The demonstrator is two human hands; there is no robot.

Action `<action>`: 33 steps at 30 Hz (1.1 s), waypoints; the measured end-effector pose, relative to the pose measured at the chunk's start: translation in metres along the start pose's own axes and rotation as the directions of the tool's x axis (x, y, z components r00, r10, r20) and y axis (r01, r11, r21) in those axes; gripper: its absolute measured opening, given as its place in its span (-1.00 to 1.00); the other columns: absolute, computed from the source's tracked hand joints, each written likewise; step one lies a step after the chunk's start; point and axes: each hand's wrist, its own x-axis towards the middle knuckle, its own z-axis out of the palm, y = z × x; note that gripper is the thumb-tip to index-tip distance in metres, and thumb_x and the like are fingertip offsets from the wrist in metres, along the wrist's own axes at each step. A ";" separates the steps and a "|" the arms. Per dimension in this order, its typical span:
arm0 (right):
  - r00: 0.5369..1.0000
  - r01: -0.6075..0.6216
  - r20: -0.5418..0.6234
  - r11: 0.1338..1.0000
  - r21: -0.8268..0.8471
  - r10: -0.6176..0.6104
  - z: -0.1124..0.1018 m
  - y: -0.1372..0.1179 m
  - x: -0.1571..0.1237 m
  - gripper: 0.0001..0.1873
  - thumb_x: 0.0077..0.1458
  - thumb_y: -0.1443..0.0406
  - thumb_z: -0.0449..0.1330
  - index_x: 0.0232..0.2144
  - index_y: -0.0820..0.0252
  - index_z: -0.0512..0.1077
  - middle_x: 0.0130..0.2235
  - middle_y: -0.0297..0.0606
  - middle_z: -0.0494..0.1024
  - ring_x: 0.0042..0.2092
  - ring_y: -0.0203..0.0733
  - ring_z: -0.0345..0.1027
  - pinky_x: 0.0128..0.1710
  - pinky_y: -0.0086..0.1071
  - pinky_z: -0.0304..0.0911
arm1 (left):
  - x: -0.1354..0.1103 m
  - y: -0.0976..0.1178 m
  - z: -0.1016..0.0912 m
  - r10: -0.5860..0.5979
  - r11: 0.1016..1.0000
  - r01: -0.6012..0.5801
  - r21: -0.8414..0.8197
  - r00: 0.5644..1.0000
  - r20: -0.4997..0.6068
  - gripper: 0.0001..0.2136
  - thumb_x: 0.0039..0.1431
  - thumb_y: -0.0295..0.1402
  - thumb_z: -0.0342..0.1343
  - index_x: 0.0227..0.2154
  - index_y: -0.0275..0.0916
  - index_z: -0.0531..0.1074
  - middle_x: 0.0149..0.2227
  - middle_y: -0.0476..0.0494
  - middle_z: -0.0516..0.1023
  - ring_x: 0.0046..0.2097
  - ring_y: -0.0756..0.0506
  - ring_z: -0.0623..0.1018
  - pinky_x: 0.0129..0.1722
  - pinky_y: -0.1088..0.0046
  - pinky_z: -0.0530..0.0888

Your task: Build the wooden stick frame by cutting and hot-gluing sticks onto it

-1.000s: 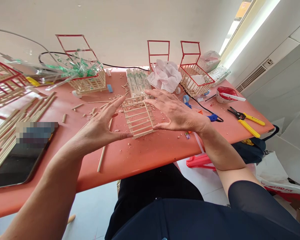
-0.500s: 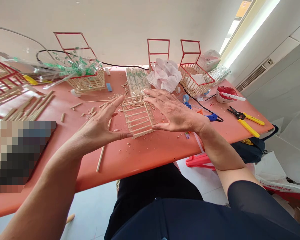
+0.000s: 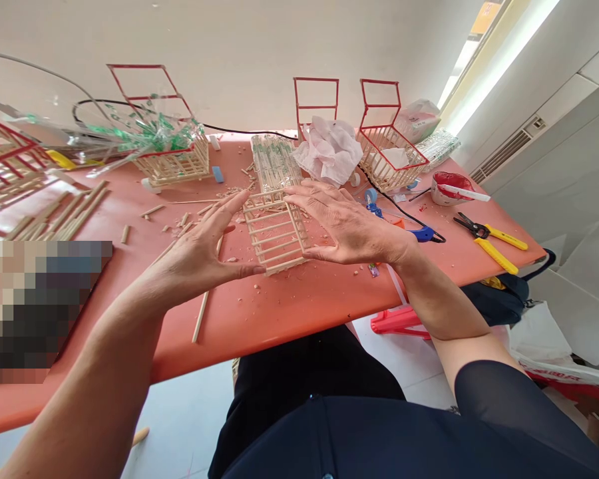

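A small basket-like frame of pale wooden sticks (image 3: 275,234), with several rungs across it, is between my hands above the table. My left hand (image 3: 199,256) grips its left side, thumb at the lower left corner and fingertips at the upper left. On the opposite side my right hand (image 3: 347,223) holds it, fingers at the upper right corner and thumb at the lower right. Beneath my left hand lies a long loose stick (image 3: 202,313). Wood crumbs and short stick pieces are scattered around the frame.
Behind stand a bundle of wrapped sticks (image 3: 274,159), a crumpled white tissue (image 3: 329,150) and red-trimmed stick carts (image 3: 394,156). To the right are a cup of red paint (image 3: 446,186), a blue glue gun (image 3: 424,233) and yellow-handled pliers (image 3: 499,256). Loose sticks (image 3: 87,209) lie left.
The fingers of my right hand have shifted slightly at the frame's upper right corner. My left hand and the stick frame have stayed nearly still.
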 end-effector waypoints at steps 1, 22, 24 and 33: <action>1.000 -0.003 0.003 1.000 0.000 0.003 0.000 0.000 0.000 -0.08 0.28 0.20 0.40 0.54 0.08 0.10 0.58 0.04 0.19 0.63 0.17 -0.07 0.61 0.27 -0.13 | 0.000 0.002 0.000 -0.007 1.000 0.007 -0.006 1.000 0.003 0.14 0.09 0.49 0.18 0.61 0.09 -0.02 0.64 -0.20 0.09 0.59 -0.44 0.21 0.42 -0.16 0.47; 1.000 -0.014 0.024 1.000 -0.005 0.014 -0.004 0.007 0.003 0.03 0.26 -0.05 0.41 0.57 0.08 0.11 0.62 0.05 0.10 0.63 0.25 -0.10 0.60 0.33 -0.15 | 0.001 0.002 -0.001 -0.034 0.999 0.034 -0.039 0.999 0.003 0.09 0.10 0.42 0.26 0.61 0.17 0.00 0.62 -0.09 0.14 0.56 -0.52 0.27 0.43 -0.23 0.47; 1.000 -0.014 0.028 1.000 -0.011 0.014 -0.003 0.006 0.003 0.02 0.26 -0.05 0.41 0.57 0.06 0.12 0.61 0.03 0.11 0.63 0.26 -0.09 0.60 0.35 -0.15 | 0.000 0.002 0.000 -0.040 0.998 0.040 -0.044 0.999 0.000 0.10 0.09 0.44 0.25 0.60 0.19 0.01 0.62 -0.07 0.14 0.55 -0.51 0.28 0.43 -0.22 0.47; 0.999 -0.018 0.034 0.999 -0.047 0.020 -0.005 0.000 0.002 -0.05 0.29 0.01 0.39 0.56 0.07 0.13 0.61 0.03 0.11 0.63 0.26 -0.10 0.59 0.36 -0.11 | 0.002 0.006 -0.002 -0.051 0.998 0.051 -0.035 0.999 0.017 0.13 0.07 0.46 0.23 0.61 0.17 -0.01 0.63 -0.08 0.10 0.57 -0.55 0.24 0.43 -0.28 0.46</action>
